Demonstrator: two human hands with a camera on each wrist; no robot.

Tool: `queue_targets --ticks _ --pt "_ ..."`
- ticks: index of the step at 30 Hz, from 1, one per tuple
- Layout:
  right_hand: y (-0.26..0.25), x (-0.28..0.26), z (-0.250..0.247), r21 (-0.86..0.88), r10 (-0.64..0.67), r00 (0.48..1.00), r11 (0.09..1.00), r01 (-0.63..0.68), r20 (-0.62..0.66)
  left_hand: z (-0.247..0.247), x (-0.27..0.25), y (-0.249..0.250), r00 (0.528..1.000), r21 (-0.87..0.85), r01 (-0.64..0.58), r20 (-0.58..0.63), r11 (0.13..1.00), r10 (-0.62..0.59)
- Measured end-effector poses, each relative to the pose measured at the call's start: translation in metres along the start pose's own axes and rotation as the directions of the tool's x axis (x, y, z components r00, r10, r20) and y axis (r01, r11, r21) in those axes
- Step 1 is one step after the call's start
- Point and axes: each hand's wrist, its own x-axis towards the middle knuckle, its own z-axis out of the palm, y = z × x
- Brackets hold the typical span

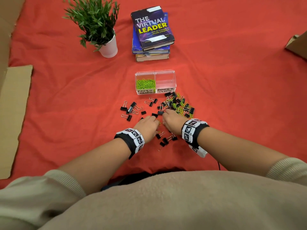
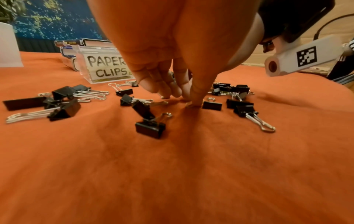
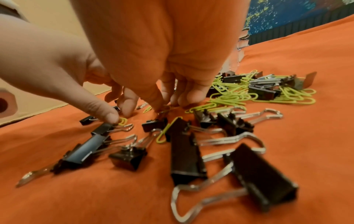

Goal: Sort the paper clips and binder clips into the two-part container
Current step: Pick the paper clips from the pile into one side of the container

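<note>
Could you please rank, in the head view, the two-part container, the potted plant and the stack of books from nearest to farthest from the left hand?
1. Two-part container, just beyond the left hand.
2. Stack of books, farther back.
3. Potted plant, back left; too close to the books to call.

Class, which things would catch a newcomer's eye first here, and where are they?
Black binder clips tangled with green paper clips lie on the red cloth, both hands working among them. Behind sits the clear container: its left half holds green clips, its right half none.
</note>
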Motion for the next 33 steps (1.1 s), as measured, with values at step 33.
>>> queue_targets --ticks 33 --pt "-0.007 -0.026 -0.007 0.098 0.345 0.930 0.929 -0.358 0.126 -0.006 0.026 0.003 0.997 -0.006 0.068 0.030 0.998 -0.068"
